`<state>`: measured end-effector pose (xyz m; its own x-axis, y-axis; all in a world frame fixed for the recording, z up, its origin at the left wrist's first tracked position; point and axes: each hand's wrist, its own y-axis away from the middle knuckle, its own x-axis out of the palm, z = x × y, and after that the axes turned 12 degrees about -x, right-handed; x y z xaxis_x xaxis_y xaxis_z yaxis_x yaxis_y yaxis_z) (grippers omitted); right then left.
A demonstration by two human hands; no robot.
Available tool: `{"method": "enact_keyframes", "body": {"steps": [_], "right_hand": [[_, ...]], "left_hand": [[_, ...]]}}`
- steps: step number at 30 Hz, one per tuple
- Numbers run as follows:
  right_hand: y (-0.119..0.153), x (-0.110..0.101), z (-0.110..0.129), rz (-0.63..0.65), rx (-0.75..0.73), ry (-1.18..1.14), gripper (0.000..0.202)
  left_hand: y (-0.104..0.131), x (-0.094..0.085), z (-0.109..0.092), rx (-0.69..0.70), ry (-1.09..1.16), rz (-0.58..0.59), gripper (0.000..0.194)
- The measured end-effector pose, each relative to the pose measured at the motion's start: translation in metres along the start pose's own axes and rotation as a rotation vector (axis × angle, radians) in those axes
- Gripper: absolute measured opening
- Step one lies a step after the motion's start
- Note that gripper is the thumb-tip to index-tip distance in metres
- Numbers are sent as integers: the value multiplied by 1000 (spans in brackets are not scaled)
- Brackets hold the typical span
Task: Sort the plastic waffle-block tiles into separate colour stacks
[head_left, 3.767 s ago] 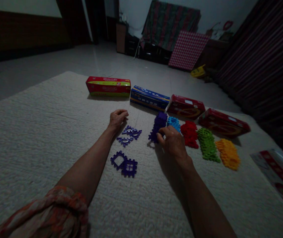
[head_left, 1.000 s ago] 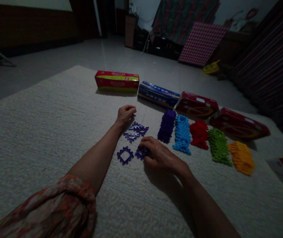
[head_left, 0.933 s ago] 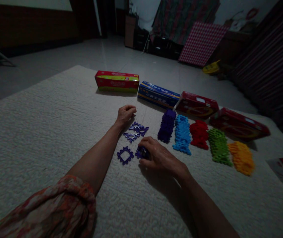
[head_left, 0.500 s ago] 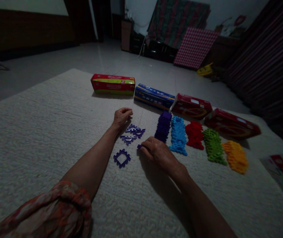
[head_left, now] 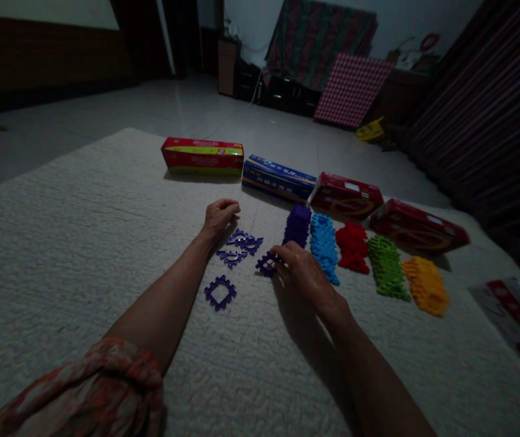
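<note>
My right hand (head_left: pixel 300 267) pinches the edge of a purple square piece (head_left: pixel 267 264), low over the white mat. Beyond it stands a row of purple pieces (head_left: pixel 297 224). My left hand (head_left: pixel 221 215) rests on the mat with its fingers curled together; whether anything is in them is too small to tell. Just below it lie several purple toothed triangular pieces (head_left: pixel 232 258). Nearer to me, a purple square frame (head_left: pixel 220 292) lies flat on its own.
Rows of blue (head_left: pixel 324 246), red (head_left: pixel 353 247), green (head_left: pixel 387 267) and orange pieces (head_left: pixel 426 285) extend rightward. Behind stand a red-and-green box (head_left: pixel 202 158), a blue box (head_left: pixel 278 179) and two dark red boxes (head_left: pixel 347 195). A printed package (head_left: pixel 514 315) lies at the right.
The purple piece at my right fingers now shows its open square face, where only a small edge showed before. My left hand keeps its place on the mat. The whole view has shifted slightly.
</note>
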<state>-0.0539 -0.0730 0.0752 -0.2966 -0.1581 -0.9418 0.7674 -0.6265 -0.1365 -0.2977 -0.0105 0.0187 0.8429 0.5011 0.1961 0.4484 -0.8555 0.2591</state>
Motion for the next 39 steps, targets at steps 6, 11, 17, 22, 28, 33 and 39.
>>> {"method": "enact_keyframes", "body": {"steps": [6,11,17,22,28,33,39], "right_hand": [[-7,19,11,-76,-31,-139,40],[-4,10,-2,-110,-77,-198,39],[6,-21,-29,-135,50,-12,35],[6,-18,-29,-66,62,4,36],[6,-13,-30,-56,100,73,35],[8,-8,-33,-83,102,116,36],[8,-10,-32,-200,119,131,29]], "left_hand": [[2,0,0,20,-2,12,21],[4,1,-2,8,-3,10,19],[1,0,0,7,0,14,18],[-3,-1,4,21,-11,14,20],[1,0,0,16,-18,7,21],[2,1,-2,8,-1,13,22],[-1,1,-1,-3,28,-8,25]]}}
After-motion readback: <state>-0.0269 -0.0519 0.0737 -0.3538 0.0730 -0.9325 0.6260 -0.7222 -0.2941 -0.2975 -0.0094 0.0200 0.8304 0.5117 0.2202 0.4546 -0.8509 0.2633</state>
